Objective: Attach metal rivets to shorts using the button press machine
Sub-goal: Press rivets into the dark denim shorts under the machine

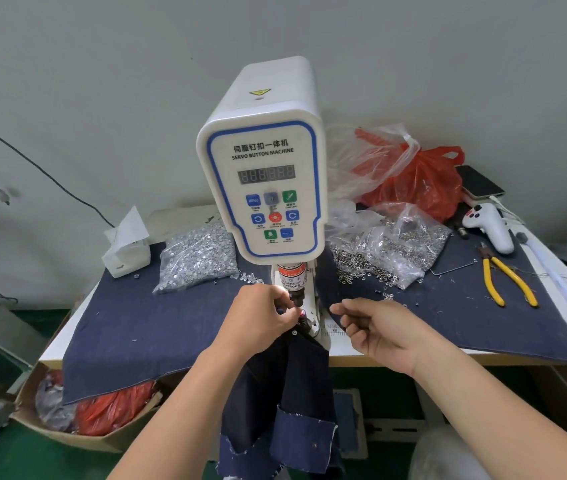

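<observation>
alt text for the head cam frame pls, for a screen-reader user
A person's left hand pinches at the press head of a white servo button machine, where dark denim shorts hang off the table edge, while the right hand hovers beside it, fingers loosely curled. Bags of metal rivets flank the machine; yellow-handled pliers lie to the right.

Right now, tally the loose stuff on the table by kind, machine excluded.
Rivet bags: 2
Red bag: 1
Pliers: 1
Phone: 1
White controller: 1
Tissue box: 1
Total: 7
</observation>
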The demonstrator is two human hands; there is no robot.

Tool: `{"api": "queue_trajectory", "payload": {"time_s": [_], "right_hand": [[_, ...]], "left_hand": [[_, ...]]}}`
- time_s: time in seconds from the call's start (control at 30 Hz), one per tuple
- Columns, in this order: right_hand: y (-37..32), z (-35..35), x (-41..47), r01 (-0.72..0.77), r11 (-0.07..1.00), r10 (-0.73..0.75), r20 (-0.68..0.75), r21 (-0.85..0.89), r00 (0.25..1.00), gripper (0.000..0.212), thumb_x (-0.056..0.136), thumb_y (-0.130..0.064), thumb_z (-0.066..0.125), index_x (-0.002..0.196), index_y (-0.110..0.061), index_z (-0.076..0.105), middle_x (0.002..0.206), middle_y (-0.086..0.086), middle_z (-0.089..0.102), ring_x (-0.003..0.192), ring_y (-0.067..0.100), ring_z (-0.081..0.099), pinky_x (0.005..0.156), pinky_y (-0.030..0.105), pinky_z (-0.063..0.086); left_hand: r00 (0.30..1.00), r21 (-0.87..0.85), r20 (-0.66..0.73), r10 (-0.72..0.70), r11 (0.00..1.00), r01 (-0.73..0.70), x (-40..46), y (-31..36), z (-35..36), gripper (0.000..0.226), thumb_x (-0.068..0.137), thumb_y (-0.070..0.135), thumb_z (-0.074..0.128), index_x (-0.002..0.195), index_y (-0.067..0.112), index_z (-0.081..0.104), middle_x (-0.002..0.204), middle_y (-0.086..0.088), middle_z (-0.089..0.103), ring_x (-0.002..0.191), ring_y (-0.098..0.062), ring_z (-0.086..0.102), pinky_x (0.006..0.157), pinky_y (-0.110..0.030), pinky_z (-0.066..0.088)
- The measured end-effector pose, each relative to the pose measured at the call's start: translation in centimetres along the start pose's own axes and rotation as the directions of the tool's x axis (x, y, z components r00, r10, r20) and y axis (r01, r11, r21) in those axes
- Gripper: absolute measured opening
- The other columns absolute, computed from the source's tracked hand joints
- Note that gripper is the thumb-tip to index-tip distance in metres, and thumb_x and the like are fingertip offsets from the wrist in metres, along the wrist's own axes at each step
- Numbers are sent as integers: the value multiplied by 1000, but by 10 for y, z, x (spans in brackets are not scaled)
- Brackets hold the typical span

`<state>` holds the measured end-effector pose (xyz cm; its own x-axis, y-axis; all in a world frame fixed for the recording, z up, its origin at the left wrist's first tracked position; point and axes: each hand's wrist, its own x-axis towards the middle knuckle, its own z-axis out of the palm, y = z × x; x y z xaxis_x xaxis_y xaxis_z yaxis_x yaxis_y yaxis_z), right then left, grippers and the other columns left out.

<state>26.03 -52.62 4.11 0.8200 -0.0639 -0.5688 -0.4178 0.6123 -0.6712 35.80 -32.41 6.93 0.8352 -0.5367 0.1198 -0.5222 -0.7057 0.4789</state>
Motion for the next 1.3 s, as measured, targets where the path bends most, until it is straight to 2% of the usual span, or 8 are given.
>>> {"api": "queue_trajectory", "payload": {"time_s": [0.17, 0.37, 0.57, 0.83, 0.97, 1.07, 1.2, 1.3], "right_hand": [[3, -2, 1, -3, 1000, 3, 4, 0, 1000, 29, 99, -14, 63, 82, 0, 82, 66, 6, 63, 50, 8, 55, 41, 17, 45], [0, -3, 0, 8, 1000, -8, 8, 3, 1000, 29, 99, -14, 63, 82, 0, 82, 66, 6, 63, 50, 9, 55, 42, 17, 46], [1, -2, -1, 7, 1000, -7, 5, 15, 1000, 32, 99, -13, 62, 77, -1, 82, 64, 6, 62, 48, 8, 54, 41, 16, 44], [2, -2, 0, 5, 1000, -6, 7, 13, 1000, 31, 100, -14, 62, 79, -1, 82, 65, 6, 63, 49, 8, 55, 41, 16, 45], [3, 0, -2, 2, 1000, -2, 4, 5, 1000, 33, 100, -13, 62, 77, -1, 81, 65, 6, 62, 49, 8, 54, 41, 16, 44], [4, 2, -6, 14, 1000, -14, -5, -8, 1000, 32, 100, -13, 61, 79, 0, 81, 66, 6, 60, 50, 9, 53, 41, 16, 44], [12, 9, -16, 156, 949, -136, 89, -273, 987, 21, 97, -22, 68, 94, -6, 81, 76, 3, 64, 60, 10, 55, 55, 22, 49], [20, 22, -30, 358, 703, -216, 295, -614, 931, 15, 96, -34, 71, 107, -27, 78, 91, -12, 73, 76, 3, 64, 72, 18, 51]], "left_hand": [[1000, 41, 4, -8, 999, 8, 1, 3, -1, 41, 88, 38, 80, 60, 41, 51, 60, 16, 56, 60, 1, 55, 54, -9, 39], [999, 40, 45, -17, 999, 15, 3, 7, -5, 43, 88, 30, 78, 57, 36, 50, 53, 13, 49, 56, 10, 54, 47, -10, 36], [998, 51, 49, -29, 998, 26, 4, 8, -7, 42, 87, 36, 80, 55, 37, 53, 47, 11, 47, 48, -1, 51, 46, -13, 35], [999, 61, 48, -4, 998, 1, 2, 5, -8, 22, 89, 41, 79, 72, 35, 68, 64, 18, 61, 66, 3, 59, 54, -9, 40], [999, -43, 46, -23, 999, 24, -4, -2, -9, 8, 90, 37, 79, 86, 30, 82, 76, 20, 71, 78, 7, 66, 65, -4, 44], [998, -143, 11, -59, 988, 60, -12, -8, -12, 10, 91, 32, 79, 80, 31, 79, 71, 23, 71, 78, 10, 66, 66, -5, 44], [986, -420, 46, -163, 892, 167, -32, -17, -14, 20, 94, 42, 75, 79, 30, 74, 73, 9, 70, 63, 1, 56, 64, -13, 43], [983, -592, 85, -163, 785, 181, -47, -14, -15, 23, 98, 44, 71, 82, 28, 72, 68, 14, 63, 63, -2, 53, 62, -12, 42]]}}
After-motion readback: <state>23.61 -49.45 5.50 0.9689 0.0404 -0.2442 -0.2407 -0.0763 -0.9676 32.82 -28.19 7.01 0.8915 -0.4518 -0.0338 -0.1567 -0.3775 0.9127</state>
